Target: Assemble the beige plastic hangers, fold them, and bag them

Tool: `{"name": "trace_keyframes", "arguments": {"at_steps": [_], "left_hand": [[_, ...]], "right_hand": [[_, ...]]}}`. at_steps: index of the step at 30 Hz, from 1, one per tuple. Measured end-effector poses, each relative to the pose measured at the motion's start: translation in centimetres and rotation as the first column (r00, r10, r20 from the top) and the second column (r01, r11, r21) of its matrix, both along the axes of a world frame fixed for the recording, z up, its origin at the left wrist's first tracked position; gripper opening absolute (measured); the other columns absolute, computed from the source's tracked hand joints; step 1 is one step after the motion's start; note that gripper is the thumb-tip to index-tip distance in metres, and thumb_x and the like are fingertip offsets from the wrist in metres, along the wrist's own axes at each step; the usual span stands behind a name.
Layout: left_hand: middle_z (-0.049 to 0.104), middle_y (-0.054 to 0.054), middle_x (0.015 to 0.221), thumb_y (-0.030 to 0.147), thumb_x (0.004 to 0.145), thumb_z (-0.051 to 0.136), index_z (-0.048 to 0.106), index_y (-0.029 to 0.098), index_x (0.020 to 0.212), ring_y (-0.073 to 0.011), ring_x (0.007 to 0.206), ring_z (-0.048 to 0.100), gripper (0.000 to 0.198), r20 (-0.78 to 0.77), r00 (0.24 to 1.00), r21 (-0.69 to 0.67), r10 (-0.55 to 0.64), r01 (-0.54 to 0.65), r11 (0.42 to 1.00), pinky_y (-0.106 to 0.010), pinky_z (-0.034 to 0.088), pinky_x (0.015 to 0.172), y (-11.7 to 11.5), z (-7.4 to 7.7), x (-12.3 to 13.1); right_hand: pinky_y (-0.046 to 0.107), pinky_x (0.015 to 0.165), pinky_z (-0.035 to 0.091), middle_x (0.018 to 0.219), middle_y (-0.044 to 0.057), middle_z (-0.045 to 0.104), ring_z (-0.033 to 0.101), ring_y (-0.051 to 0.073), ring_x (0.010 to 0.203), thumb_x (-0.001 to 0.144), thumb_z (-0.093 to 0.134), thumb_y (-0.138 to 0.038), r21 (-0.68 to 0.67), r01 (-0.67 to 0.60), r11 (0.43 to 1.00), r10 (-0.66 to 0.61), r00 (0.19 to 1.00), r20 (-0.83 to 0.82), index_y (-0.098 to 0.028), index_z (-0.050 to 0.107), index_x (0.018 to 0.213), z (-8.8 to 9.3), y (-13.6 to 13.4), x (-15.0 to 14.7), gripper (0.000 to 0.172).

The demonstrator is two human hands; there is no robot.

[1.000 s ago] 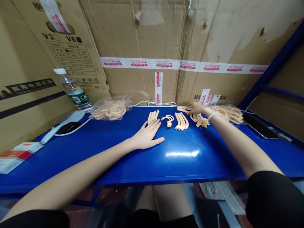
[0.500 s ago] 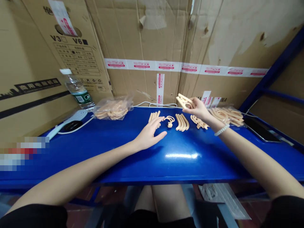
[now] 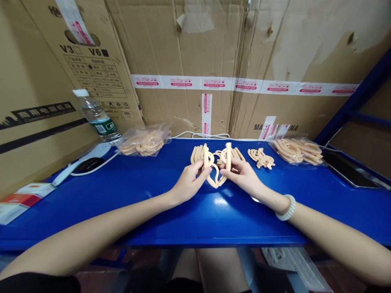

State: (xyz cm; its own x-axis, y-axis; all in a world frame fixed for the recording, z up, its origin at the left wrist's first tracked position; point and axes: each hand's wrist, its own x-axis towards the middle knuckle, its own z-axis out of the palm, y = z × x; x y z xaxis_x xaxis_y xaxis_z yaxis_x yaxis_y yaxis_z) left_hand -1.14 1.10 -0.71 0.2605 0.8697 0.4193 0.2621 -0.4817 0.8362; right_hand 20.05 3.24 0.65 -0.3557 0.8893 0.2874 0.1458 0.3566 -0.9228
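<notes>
A pale wooden frame [image 3: 216, 185] with curved, heart-like lower bars and two upright sides is held low over the blue table. My left hand [image 3: 189, 181] pinches its left side between thumb and fingers. On the opposite side, my right hand [image 3: 247, 177] grips the other upright; a pale beaded bracelet circles that wrist. Just behind the frame lie curved wooden strips [image 3: 197, 154] on the left and more strips [image 3: 237, 154] on the right, partly covered by the frame and my hand. Small irregular wooden pieces [image 3: 265, 159] lie farther right.
Clear bags of wooden parts [image 3: 142, 142] sit at back left and another bag [image 3: 296, 150] at back right. A water bottle [image 3: 99, 120], a pale brush [image 3: 88, 156], a black mouse [image 3: 89, 163] and a small box [image 3: 27, 197] stand left; a phone [image 3: 348, 169] lies right. Cardboard [image 3: 171, 44] walls the back.
My right hand has come down and toward the middle with the wooden frame. My left hand, empty and open before, now closes on the frame's left side.
</notes>
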Motion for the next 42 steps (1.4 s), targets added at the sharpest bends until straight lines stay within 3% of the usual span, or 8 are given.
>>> {"name": "trace_keyframes", "arguments": {"at_steps": [5,9,13,20,27,33,38,42], "left_hand": [[0.067,-0.008,0.099,0.042,0.101,0.049,0.062,0.015,0.107,-0.0200,0.087,0.063,0.030,0.029,0.995,0.037,0.096,-0.097,0.995,-0.030,0.049,0.077,0.4,0.2,-0.5],[0.066,-0.007,0.099,0.042,0.102,0.047,0.060,0.016,0.110,-0.0187,0.086,0.062,0.030,0.117,0.982,0.060,0.147,-0.154,0.986,-0.029,0.049,0.077,1.0,0.0,-0.7],[0.067,-0.008,0.101,0.040,0.102,0.045,0.059,0.016,0.110,-0.0188,0.088,0.064,0.028,0.143,0.971,0.065,0.193,-0.203,0.977,-0.030,0.050,0.080,1.4,-0.3,-0.8],[0.065,-0.013,0.125,0.037,0.102,0.042,0.057,0.016,0.123,-0.0250,0.121,0.061,0.033,0.075,0.982,0.141,0.171,-0.180,0.974,-0.039,0.046,0.106,1.3,-0.3,-0.7],[0.067,-0.012,0.117,0.034,0.103,0.040,0.059,0.016,0.119,-0.0248,0.110,0.064,0.031,-0.020,0.987,0.201,0.158,-0.151,0.968,-0.040,0.049,0.100,1.1,-0.2,-0.8],[0.069,-0.012,0.119,0.038,0.096,0.056,0.063,0.015,0.125,-0.0244,0.105,0.065,0.037,-0.026,0.999,0.144,0.038,-0.034,0.989,-0.035,0.051,0.093,0.4,0.2,-0.5],[0.067,-0.003,0.084,0.042,0.090,0.064,0.068,0.016,0.119,-0.0167,0.075,0.061,0.039,0.016,0.989,-0.028,-0.145,0.146,0.989,-0.028,0.049,0.071,0.3,0.5,-0.3],[0.071,-0.007,0.095,0.044,0.089,0.064,0.068,0.016,0.114,-0.0186,0.081,0.066,0.037,0.154,0.959,-0.211,-0.236,0.265,0.941,-0.029,0.052,0.070,0.9,0.5,-0.2]], "right_hand": [[0.027,0.056,0.051,0.075,0.000,0.067,0.056,0.011,0.056,0.071,0.087,-0.043,-0.206,-0.030,0.978,0.014,0.997,-0.076,-0.018,0.068,0.086,1.6,0.8,1.4,0.035],[0.029,0.060,0.058,0.072,0.003,0.070,0.066,0.015,0.061,0.066,0.092,-0.047,-0.277,-0.037,0.960,0.015,0.996,-0.082,-0.017,0.069,0.083,2.9,1.3,2.5,0.042],[0.029,0.062,0.059,0.078,0.009,0.075,0.072,0.021,0.071,0.065,0.091,-0.051,-0.258,0.008,0.966,-0.006,1.000,0.010,-0.016,0.072,0.083,3.5,1.7,3.3,0.044],[0.024,0.045,0.042,0.067,0.003,0.070,0.057,0.013,0.055,0.059,0.094,-0.043,-0.107,0.191,0.976,-0.194,0.981,-0.014,-0.018,0.075,0.069,2.9,2.0,3.2,0.033],[0.024,0.044,0.041,0.064,0.003,0.068,0.057,0.012,0.052,0.067,0.090,-0.048,-0.167,0.097,0.981,-0.125,0.979,-0.163,-0.019,0.072,0.071,3.4,1.5,3.1,0.035],[0.028,0.063,0.060,0.073,0.001,0.071,0.067,0.015,0.064,0.061,0.096,-0.042,-0.229,-0.032,0.973,-0.017,0.978,-0.210,-0.019,0.072,0.081,2.9,1.3,2.5,0.038],[0.033,0.071,0.064,0.079,0.004,0.074,0.073,0.020,0.073,0.061,0.095,-0.041,-0.200,-0.093,0.975,0.062,0.986,-0.156,-0.019,0.073,0.081,2.2,0.7,1.6,0.036],[0.037,0.074,0.065,0.081,0.005,0.074,0.074,0.021,0.074,0.064,0.094,-0.040,-0.135,-0.115,0.984,0.098,0.987,-0.125,-0.020,0.074,0.081,2.0,0.2,1.2,0.033]]}}
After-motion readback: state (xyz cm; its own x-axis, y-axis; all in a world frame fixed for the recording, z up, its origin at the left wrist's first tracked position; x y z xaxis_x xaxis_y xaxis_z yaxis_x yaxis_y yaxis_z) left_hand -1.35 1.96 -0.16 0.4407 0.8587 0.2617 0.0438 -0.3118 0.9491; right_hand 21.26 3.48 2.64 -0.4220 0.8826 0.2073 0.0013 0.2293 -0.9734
